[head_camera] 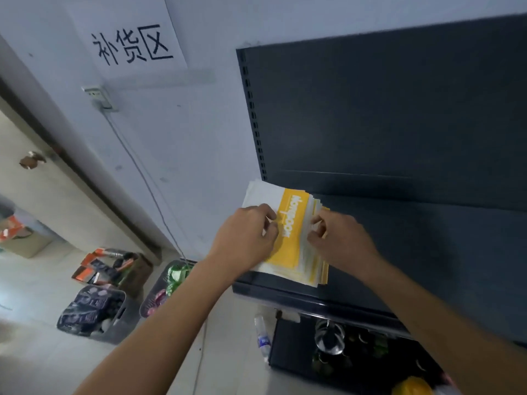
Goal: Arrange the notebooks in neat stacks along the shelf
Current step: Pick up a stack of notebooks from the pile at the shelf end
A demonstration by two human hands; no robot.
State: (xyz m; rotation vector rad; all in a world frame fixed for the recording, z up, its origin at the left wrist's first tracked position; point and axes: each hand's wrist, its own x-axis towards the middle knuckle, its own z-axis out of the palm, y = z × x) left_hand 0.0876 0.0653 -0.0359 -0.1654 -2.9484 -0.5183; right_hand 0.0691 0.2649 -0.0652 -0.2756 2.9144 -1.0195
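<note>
While curled fingers of the left hand (pixel 246 233) and right hand (pixel 339 240) grip the yellow notebook stack (pixel 291 229), it lies at the dark shelf's (pixel 427 252) left end.

Pale blue-grey wall (pixel 199 124), white paper sign (pixel 128 44) with three handwritten characters taped high up. Below it, wall socket (pixel 99 96) with thin cable (pixel 142 172) trailing down. Beige door (pixel 42 192), brown knob (pixel 32 160), at left. Light tiled floor (pixel 34 363), with grey baskets (pixel 94 315) of packaged goods.

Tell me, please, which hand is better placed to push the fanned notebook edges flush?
Probably the right. The right hand pinches the side where the notebooks fan out in steps; the left hand holds the opposite side, better suited to bracing.
</note>
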